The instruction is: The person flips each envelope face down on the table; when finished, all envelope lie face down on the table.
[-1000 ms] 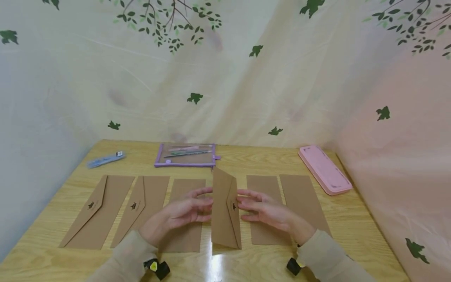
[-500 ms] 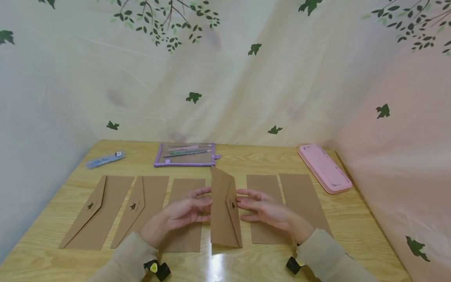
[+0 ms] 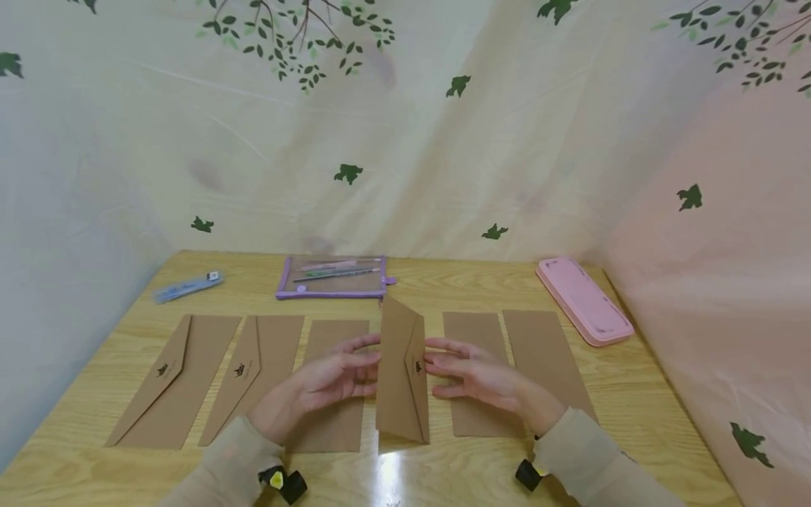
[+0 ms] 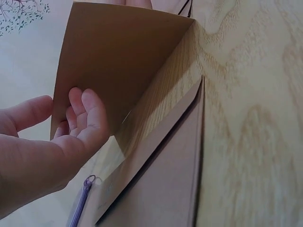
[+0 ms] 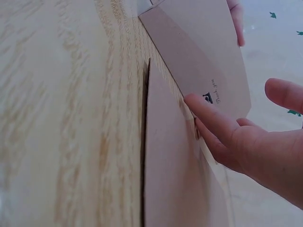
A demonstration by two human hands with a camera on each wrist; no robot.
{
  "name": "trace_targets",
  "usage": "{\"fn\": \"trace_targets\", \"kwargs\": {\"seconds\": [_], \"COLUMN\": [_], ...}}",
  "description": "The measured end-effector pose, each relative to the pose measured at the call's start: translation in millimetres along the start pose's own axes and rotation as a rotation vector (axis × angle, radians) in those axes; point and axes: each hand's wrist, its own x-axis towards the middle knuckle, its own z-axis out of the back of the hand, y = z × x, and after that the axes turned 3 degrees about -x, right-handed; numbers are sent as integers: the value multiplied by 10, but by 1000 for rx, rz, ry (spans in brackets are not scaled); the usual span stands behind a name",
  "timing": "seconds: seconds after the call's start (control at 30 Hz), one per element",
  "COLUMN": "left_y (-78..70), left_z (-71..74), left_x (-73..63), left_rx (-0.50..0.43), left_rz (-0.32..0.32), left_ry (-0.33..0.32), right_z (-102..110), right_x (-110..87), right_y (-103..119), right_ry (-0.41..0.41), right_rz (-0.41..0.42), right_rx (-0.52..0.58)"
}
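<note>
A brown paper envelope (image 3: 398,373) stands on its long edge between my two hands in the head view. Its flap side, with a small black print, faces right. Bent fingers of my left hand (image 3: 336,377) lie against the plain side, and the thumb is at the edge in the left wrist view. From the other side, straight fingers of my right hand (image 3: 478,377) touch the flap side, thumb held away. Flat beneath the left hand is a plain-side-up envelope (image 3: 336,429); another envelope (image 3: 478,419) lies under the right hand.
Two envelopes (image 3: 174,384) (image 3: 269,352) lie flap up at left, another envelope (image 3: 545,359) at right. Behind are a purple-edged clear pouch (image 3: 336,285) with pens, a pink case (image 3: 584,301) and a blue packet (image 3: 189,287). A leaf-printed curtain (image 3: 405,141) surrounds the wooden table (image 3: 659,436).
The standing envelope's near end has shifted very slightly left. Both hands stay almost where they were, and the flat envelopes have not moved.
</note>
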Motion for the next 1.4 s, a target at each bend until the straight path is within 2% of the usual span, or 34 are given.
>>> {"fn": "trace_targets", "kwargs": {"seconds": [0.33,0.73,1.4], "left_y": [-5,-10,-7], "left_z": [-4,-35,-78], "left_x": [11,32,78], "left_rx": [-10,-10,-33], "left_rz": [-4,-2,6], "left_ry": [3,8,24], "right_z": [-28,-104,-166], "right_x": [-24,-43,-65], "right_y": [23,60,87], "right_ry": [4,-11,10], "right_rz": [-3,37,26], "right_rx": [4,-11,3]}}
